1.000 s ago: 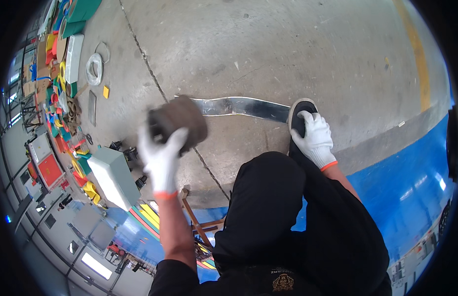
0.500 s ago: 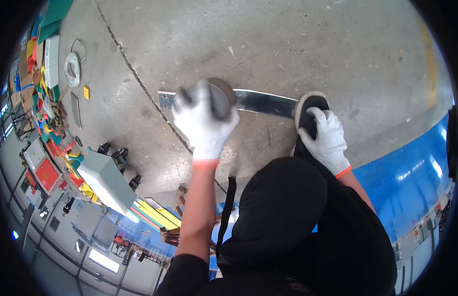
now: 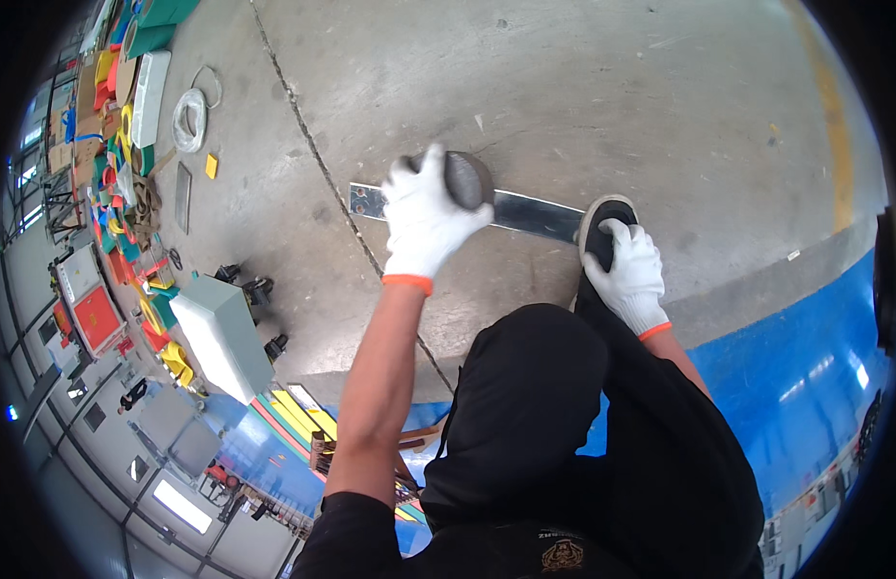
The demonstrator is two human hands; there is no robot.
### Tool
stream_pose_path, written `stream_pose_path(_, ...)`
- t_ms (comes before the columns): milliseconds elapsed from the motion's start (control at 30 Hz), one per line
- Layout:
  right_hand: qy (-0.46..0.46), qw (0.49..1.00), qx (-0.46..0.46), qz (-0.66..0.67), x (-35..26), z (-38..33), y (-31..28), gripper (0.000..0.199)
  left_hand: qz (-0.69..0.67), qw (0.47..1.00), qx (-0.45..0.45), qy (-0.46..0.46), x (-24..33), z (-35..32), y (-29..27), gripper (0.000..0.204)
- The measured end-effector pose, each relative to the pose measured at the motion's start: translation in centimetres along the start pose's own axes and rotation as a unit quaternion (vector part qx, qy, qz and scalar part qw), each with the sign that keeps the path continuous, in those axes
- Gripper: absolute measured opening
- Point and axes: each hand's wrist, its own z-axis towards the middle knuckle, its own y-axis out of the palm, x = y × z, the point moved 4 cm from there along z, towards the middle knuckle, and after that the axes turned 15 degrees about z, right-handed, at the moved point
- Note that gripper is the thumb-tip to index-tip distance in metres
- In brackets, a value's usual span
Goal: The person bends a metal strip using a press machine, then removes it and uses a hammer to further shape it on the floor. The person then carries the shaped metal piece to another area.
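My left hand (image 3: 424,212), in a white knit glove with an orange cuff, is closed on a thick round dark-grey disc (image 3: 479,178). The disc is over the left half of a long flat metal strip (image 3: 544,214) with a dark glossy face, and I cannot tell whether they touch. Holes show at the strip's left end. A black shoe (image 3: 612,209) with a pale sole edge stands at its right end. My right hand (image 3: 629,272), gloved the same way, rests with bent fingers on the shoe, thumb on its left side.
The strip lies on a grey concrete floor, near a long crack (image 3: 318,154). At left are a grey box on casters (image 3: 224,333), a white coil (image 3: 190,121), a yellow piece (image 3: 212,166) and piled coloured material. Blue flooring (image 3: 757,357) begins at right.
The whole view has shifted, so the floor and strip's left end sit further right. The left hand and disc stay over the strip, less blurred now. The right hand stays on the shoe.
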Motion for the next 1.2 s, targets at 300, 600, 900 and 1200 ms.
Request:
stream_pose_path(300,0.013,1.0,0.016,-0.015,0.7,-0.5,-0.3,0.051,-0.172,0.952,0.246,-0.06,-12.3,-11.5,-15.9,0.106)
stream_pose_path(600,0.023,1.0,-0.008,0.001,0.8,-0.3,-0.1,0.055,-0.079,0.911,0.405,-0.024,-11.3,-11.8,-10.6,0.101)
stream_pose_path(900,0.012,1.0,0.006,-0.018,0.1,0.0,-0.5,0.054,0.064,0.983,0.15,-0.082,-7.7,0.6,2.5,0.101)
stream_pose_path(1200,0.015,1.0,0.005,-0.007,-0.2,-0.1,-0.4,0.053,-0.091,0.981,0.083,-0.148,-12.7,-0.2,2.7,0.108)
